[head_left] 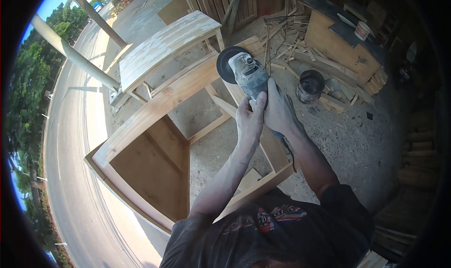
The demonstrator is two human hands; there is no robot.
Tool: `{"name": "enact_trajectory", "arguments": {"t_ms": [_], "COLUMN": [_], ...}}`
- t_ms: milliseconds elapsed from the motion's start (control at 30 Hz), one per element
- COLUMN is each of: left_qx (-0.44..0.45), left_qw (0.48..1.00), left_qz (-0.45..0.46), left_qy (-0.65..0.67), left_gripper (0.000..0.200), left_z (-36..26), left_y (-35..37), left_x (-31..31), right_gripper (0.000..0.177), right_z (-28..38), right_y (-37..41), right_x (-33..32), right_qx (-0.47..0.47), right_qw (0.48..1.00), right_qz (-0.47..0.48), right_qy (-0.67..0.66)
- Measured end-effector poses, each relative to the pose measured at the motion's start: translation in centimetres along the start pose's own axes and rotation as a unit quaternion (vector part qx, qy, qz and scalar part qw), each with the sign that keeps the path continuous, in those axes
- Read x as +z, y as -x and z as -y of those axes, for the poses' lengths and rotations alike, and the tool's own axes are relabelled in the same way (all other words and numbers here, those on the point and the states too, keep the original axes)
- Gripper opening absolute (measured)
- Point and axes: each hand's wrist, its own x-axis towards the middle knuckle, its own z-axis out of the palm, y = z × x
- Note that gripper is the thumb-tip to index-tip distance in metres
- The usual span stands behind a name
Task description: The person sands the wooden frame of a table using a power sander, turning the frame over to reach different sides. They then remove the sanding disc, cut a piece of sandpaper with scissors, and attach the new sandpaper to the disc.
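1. Gripping a dusty angle grinder (251, 75) at one o'clock of the head view, with left hand (250, 120) and right hand (279, 106) both closed around the rear of its body, side by side near the centre of the dial.
2. Pointing its dark disc (224, 69) to twelve o'clock, over the long rail of a wooden frame (164, 100); impossible to tell from this angle whether touching the wood or just above it.
3. Dangling a cord (291, 157) at four o'clock, below the right forearm.
4. Stretching from twelve down to eight o'clock along that rail: bare, light-brown grain, with a brown panel (162, 167) set inside the frame at eight.
5. Standing beyond at eleven o'clock, near the frame: a table (169, 45) with a patchy white top.
6. Spreading at three o'clock: gritty grey ground (338, 141), speckled with debris.
7. Sitting at two o'clock: a stained bucket (308, 94); farther out, a dark-topped bench (324, 40) bearing a small tub (362, 31).
8. Lying heaped at one o'clock: wood offcuts (300, 50).
9. Opening at nine o'clock onto a sunlit road (70, 150), with green trees (28, 80) along its far side.
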Motion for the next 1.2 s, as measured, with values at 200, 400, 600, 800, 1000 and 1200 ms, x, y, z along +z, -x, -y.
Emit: {"name": "enact_trajectory", "arguments": {"t_ms": [200,400,600,800,1000,1200], "left_qx": [0.003,-0.038,-0.011,0.014,0.016,-0.006], "left_qw": [0.999,0.993,1.0,0.995,0.999,0.999], "left_qz": [0.028,0.044,0.002,-0.058,-0.022,0.009], "left_qy": [-0.022,-0.101,0.025,0.081,0.046,0.036], "left_gripper": [0.053,0.053,0.054,0.054,0.056,0.055], "left_z": [0.0,0.8,-1.8,-1.7,-1.4,-0.7], "left_y": [-1.1,-3.4,-2.5,-0.5,-1.9,-3.0], "left_x": [2.4,4.0,3.2,1.1,2.0,4.5], "right_gripper": [0.069,0.065,0.056,0.086,0.089,0.088], "right_z": [-2.0,-3.5,-1.7,-4.6,-5.7,-8.1], "right_y": [-0.5,-1.3,-1.0,-0.7,0.0,0.2], "right_x": [-2.1,-2.3,-1.7,-1.3,-1.5,-2.8], "right_qx": [0.056,0.065,0.046,-0.129,-0.078,-0.082], "right_qw": [0.998,0.997,0.999,0.938,0.944,0.951], "right_qz": [0.04,-0.035,0.016,0.157,0.129,0.098], "right_qy": [0.008,0.018,-0.009,-0.279,-0.293,-0.281]}}
